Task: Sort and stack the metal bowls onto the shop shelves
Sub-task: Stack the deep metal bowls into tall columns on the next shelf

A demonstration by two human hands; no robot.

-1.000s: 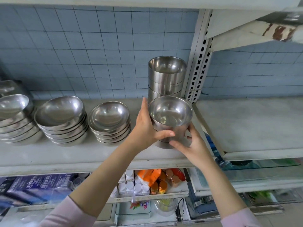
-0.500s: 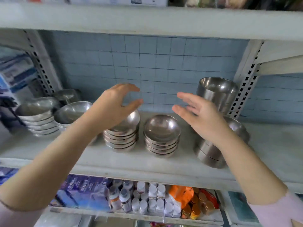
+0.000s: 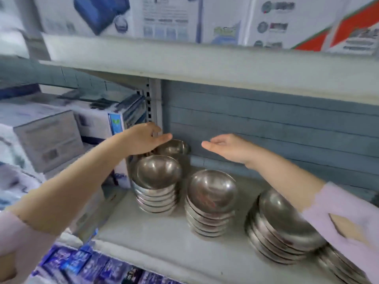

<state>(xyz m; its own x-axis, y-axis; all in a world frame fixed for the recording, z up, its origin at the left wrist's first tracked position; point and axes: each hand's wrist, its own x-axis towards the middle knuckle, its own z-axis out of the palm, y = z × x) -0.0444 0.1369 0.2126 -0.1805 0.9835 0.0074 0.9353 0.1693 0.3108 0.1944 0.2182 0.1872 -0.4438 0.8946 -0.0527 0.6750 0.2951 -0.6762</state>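
Note:
Several stacks of shallow metal bowls stand on the white shelf (image 3: pixel 155 240): a left stack (image 3: pixel 156 181), a middle stack (image 3: pixel 211 199) and a right stack (image 3: pixel 281 226), partly hidden by my right sleeve. A darker metal bowl (image 3: pixel 174 147) sits at the back by the tiled wall. My left hand (image 3: pixel 143 138) hovers open just above that back bowl, touching nothing that I can see. My right hand (image 3: pixel 227 147) hangs open and empty to its right, above the shelf. The view is blurred.
Cardboard boxes (image 3: pixel 47 136) fill the neighbouring bay at left, beyond a perforated upright (image 3: pixel 152 105). A shelf board (image 3: pixel 205 60) with printed boxes (image 3: pixel 168 17) runs overhead. Blue packets (image 3: pixel 82 265) lie on the shelf below. Another bowl stack (image 3: pixel 340 265) sits at the lower right edge.
Both hands let go of the tall bowl stack at right and moved left, empty. The view swung left, and my hands now hover by the back bowl at the left end.

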